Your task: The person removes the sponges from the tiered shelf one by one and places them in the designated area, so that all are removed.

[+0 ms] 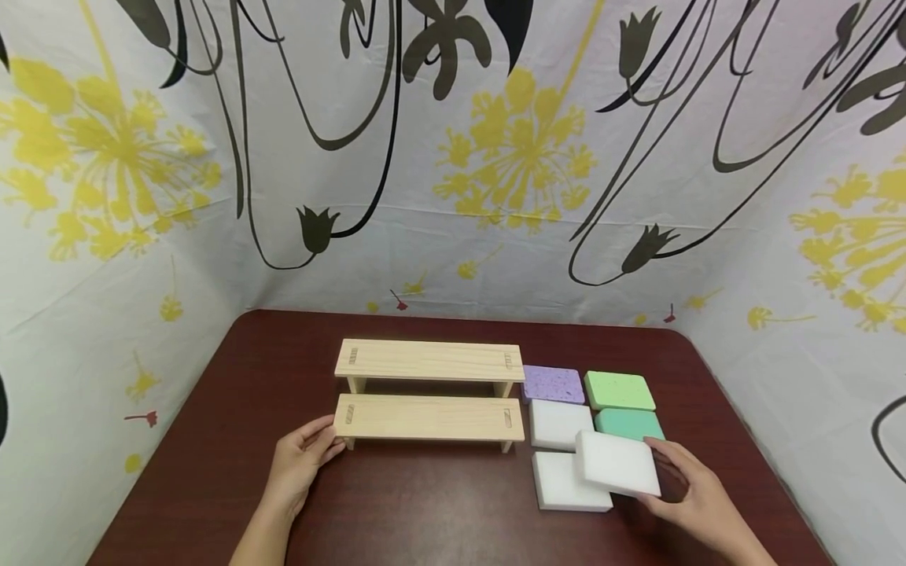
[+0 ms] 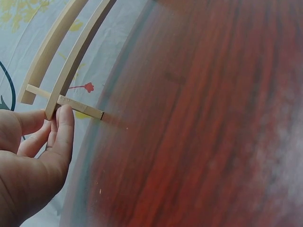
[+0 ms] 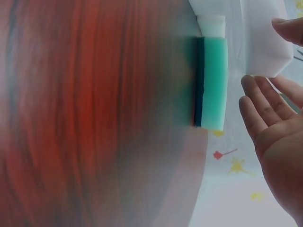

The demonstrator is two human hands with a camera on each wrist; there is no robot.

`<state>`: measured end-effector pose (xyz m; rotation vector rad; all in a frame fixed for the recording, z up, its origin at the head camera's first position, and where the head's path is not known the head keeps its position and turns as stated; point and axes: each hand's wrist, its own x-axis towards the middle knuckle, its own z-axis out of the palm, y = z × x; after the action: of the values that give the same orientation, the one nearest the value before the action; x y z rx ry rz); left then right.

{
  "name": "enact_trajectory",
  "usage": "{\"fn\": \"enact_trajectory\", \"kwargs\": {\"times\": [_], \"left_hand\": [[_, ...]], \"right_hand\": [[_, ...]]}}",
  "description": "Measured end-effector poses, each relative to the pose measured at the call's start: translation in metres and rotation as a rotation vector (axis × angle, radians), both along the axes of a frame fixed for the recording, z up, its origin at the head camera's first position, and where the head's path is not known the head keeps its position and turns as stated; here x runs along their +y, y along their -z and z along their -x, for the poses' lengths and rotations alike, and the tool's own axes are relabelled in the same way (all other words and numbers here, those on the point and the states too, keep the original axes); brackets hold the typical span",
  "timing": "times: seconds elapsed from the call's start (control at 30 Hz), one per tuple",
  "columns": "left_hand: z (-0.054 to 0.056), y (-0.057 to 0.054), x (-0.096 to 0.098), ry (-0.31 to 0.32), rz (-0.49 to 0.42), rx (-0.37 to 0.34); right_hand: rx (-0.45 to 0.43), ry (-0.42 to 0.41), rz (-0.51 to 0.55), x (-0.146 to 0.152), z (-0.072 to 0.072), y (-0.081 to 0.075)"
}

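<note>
In the head view, my left hand point(image 1: 299, 465) pinches the left end of the front wooden riser point(image 1: 428, 417), a pale narrow board on short legs. The left wrist view shows the thumb and fingers of that hand point(image 2: 45, 163) on either side of the board's end, by a leg. My right hand point(image 1: 697, 497) holds a white sponge block point(image 1: 617, 462) by its right side, thumb at the near corner. This block is raised and overlaps another white sponge point(image 1: 562, 483) and the teal sponge point(image 1: 630, 424) in the head view.
A second wooden riser point(image 1: 428, 359) stands just behind the front one. Right of them are a purple sponge point(image 1: 554, 385), a light green sponge point(image 1: 620, 391) and a white sponge point(image 1: 559, 424). All stand on a dark red-brown table point(image 1: 425, 511), with patterned cloth point(image 1: 396, 157) around it.
</note>
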<state>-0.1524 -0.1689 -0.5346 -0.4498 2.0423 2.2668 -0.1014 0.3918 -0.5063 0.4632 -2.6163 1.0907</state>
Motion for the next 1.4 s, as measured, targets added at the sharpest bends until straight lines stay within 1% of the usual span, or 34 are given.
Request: {"fn": "enact_trajectory", "kwargs": {"times": [0.13,0.43,0.67,0.9,1.03,1.27,1.33,1.4], "left_hand": [[0.0,-0.001,0.0,0.001,-0.001,-0.001],[-0.001,-0.001,0.0,-0.001,-0.004,-0.003],[0.0,0.0,0.0,0.001,-0.003,-0.001],[-0.001,-0.001,0.0,0.0,-0.009,0.0],[-0.001,-0.001,0.0,0.004,-0.006,-0.001],[-0.002,-0.002,0.0,0.004,0.001,-0.004],[-0.002,-0.002,0.0,0.004,0.001,-0.004],[-0.002,-0.002,0.0,0.004,0.001,-0.006]], "right_hand": [[-0.008,0.01,-0.003,0.009,-0.003,0.002],[0.004,0.003,-0.01,0.024,-0.005,0.005],[-0.024,0.037,-0.033,0.034,-0.01,0.004],[-0.058,0.064,-0.04,0.046,-0.015,0.007],[-0.125,0.084,-0.062,0.051,-0.017,0.008],[-0.299,0.165,-0.164,0.057,-0.019,0.008],[-0.33,0.169,-0.172,0.058,-0.019,0.01],[-0.352,0.154,-0.166,0.06,-0.019,0.012]]}}
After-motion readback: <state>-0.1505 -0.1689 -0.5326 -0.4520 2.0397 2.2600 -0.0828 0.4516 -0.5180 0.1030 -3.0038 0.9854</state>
